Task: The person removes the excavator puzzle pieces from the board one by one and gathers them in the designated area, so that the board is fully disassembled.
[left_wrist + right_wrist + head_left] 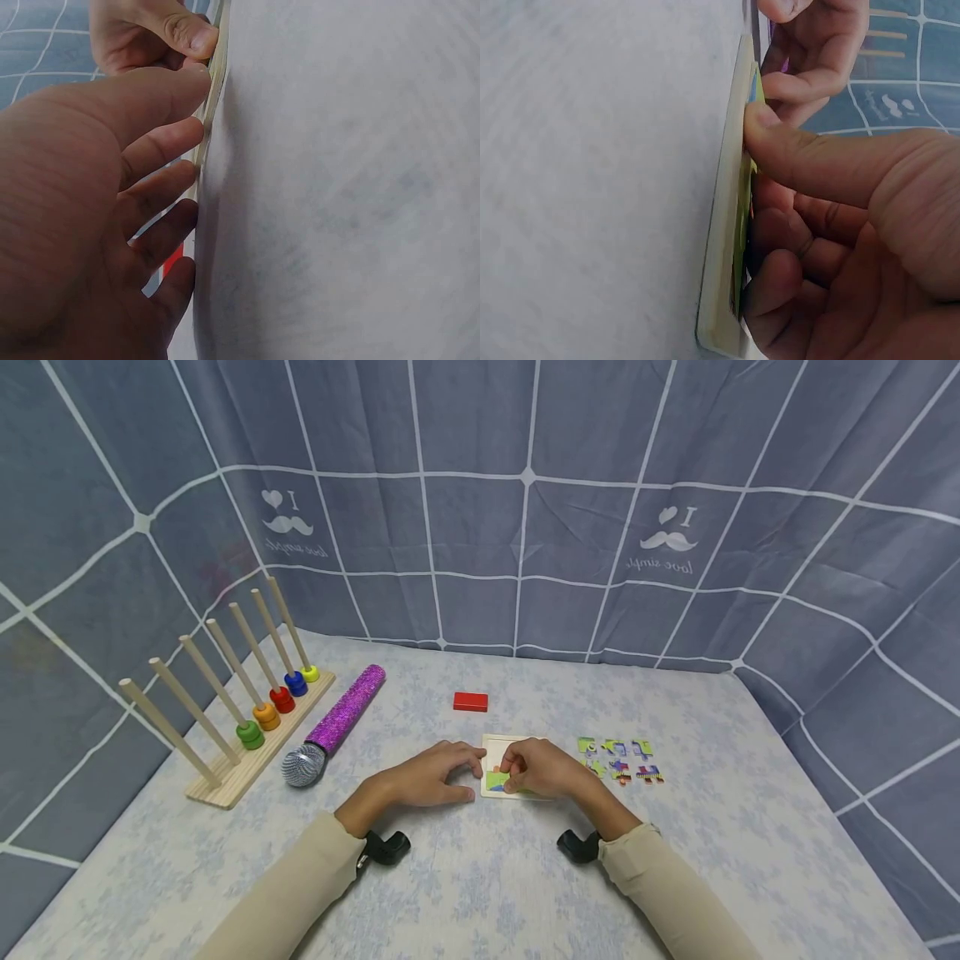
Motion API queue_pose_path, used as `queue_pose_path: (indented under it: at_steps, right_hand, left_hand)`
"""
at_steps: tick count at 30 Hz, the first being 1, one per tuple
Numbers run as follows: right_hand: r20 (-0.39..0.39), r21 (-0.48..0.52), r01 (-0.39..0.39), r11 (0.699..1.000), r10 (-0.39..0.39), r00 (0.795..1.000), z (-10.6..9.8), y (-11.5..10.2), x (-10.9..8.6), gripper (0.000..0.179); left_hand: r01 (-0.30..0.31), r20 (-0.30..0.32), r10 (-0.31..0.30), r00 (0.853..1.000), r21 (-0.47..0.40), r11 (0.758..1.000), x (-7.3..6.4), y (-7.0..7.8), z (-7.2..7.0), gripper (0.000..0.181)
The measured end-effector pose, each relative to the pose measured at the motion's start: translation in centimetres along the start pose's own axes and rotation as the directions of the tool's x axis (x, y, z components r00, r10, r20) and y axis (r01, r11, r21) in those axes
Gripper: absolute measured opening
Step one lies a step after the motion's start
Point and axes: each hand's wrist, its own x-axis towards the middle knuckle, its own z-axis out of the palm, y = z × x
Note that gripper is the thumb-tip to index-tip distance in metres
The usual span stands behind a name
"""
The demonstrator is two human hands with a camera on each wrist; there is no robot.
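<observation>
A shallow wooden puzzle tray (492,750) lies in the middle of the table. My right hand (542,768) is over it, thumb and fingertips pinching a green puzzle piece (758,88) at the tray's near left part. In the right wrist view this piece tilts up a little from the tray, and more green picture (739,259) lies inside the rim, partly hidden by my fingers. At the tray's left edge rests my left hand (433,774), fingers loosely bent and spread; its fingertips (196,131) are right at the rim.
Several loose puzzle pieces (618,760) lie right of the tray. Behind it sits a red block (470,702). To the left are a purple glittery microphone (345,714) and a wooden peg stand (243,777) with coloured rings. A grey-blue curtain (480,527) surrounds the table.
</observation>
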Motion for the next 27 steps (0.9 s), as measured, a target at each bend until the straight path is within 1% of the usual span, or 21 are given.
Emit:
queue_pose_path:
  at_steps: [9,15,17,20,22,24,25,26,27]
  right_hand:
    - [-0.002,0.07,0.018,0.997,-0.018,1.0,0.2,0.3,0.0,0.006]
    - [-0.006,0.079,0.054,0.995,-0.054,0.999,-0.1,0.3,-0.3,0.004]
    - [-0.002,0.101,0.068,0.993,-0.069,0.998,-0.4,0.3,-0.4,0.004]
    - [0.002,0.173,0.087,0.981,-0.089,0.996,-1.1,0.3,-0.6,0.005]
    - [-0.014,0.243,0.086,0.966,-0.085,0.996,-1.8,0.3,-0.9,0.005]
    - [-0.057,0.302,0.079,0.95,-0.065,0.996,-2.7,0.3,-1.4,0.005]
    - [-0.084,0.319,0.082,0.944,-0.058,0.995,-3.2,0.4,-1.8,0.004]
    - [-0.107,0.332,0.068,0.941,-0.034,0.994,-3.8,0.5,-2.3,0.004]
    - [-0.131,0.329,0.059,0.942,-0.017,0.991,-4.3,0.7,-2.9,0.005]
  left_hand:
    - [0.014,0.001,-0.014,1.0,0.005,1.0,0.0,-0.1,0.1,0.017]
    - [0.02,0.007,-0.02,1.0,0.016,1.0,0.2,-0.2,0.1,0.017]
    - [0.022,0.005,-0.022,1.0,0.02,1.0,0.2,-0.2,0.0,0.017]
    - [0.024,0.003,-0.024,1.0,0.019,1.0,0.2,-0.1,-0.1,0.016]
    - [0.019,0.0,-0.019,1.0,0.018,1.0,0.1,0.0,-0.1,0.016]
    - [0.022,0.002,-0.022,1.0,0.015,1.0,0.1,0.1,-0.1,0.016]
    - [0.026,0.003,-0.027,1.0,0.015,1.0,0.1,0.0,-0.1,0.016]
    - [0.032,0.003,-0.032,0.999,0.015,0.999,0.1,0.0,0.0,0.015]
    - [0.034,0.001,-0.034,0.999,0.017,0.999,0.1,-0.1,0.1,0.015]
